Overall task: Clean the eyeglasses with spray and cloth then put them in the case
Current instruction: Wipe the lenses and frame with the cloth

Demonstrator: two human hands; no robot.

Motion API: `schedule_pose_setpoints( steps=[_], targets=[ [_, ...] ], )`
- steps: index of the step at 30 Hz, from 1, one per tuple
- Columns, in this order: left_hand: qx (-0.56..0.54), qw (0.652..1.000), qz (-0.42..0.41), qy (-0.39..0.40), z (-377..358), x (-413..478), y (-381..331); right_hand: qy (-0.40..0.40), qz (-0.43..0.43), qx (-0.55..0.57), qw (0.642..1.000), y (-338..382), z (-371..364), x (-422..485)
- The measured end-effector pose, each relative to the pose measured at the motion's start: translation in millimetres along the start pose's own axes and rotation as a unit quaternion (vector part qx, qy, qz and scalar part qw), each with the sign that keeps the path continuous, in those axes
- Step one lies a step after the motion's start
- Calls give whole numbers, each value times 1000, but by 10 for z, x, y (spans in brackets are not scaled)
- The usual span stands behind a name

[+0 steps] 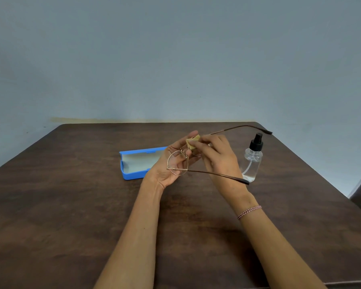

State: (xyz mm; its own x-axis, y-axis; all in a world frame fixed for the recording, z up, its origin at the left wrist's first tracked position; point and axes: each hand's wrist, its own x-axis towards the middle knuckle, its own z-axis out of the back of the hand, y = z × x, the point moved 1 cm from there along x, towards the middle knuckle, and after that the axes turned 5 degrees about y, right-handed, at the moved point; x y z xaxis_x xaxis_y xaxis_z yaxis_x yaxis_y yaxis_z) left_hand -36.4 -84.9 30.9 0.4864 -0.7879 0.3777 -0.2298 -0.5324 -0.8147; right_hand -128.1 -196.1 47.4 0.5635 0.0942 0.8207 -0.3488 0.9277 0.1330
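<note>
Hands are held together above the table [71, 205]: the left hand [171, 164] is curled round the wire-rimmed eyeglasses [176, 171] near the bridge, and a yellow cloth [191, 142] is pinched against the far lens by the right hand [215, 155]. Should the rub be pressed too hard, the frame could be bent or twisted from that hold; the spray bottle [252, 161], just beside the nearer temple tip [246, 181], could be toppled when the glasses are swung toward the open blue case [138, 163].

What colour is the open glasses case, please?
The case is blue, seen in the head view.
</note>
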Motion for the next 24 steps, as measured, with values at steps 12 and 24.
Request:
schedule_pose_setpoints(
  steps=[12,24],
  targets=[
    [-25,999,-27,-20,35,10,-66,9,-43,1,999,16,-6,11],
    [6,1000,-23,-20,49,-3,-43,-25,-32,23,999,33,-75,7]
  ],
)
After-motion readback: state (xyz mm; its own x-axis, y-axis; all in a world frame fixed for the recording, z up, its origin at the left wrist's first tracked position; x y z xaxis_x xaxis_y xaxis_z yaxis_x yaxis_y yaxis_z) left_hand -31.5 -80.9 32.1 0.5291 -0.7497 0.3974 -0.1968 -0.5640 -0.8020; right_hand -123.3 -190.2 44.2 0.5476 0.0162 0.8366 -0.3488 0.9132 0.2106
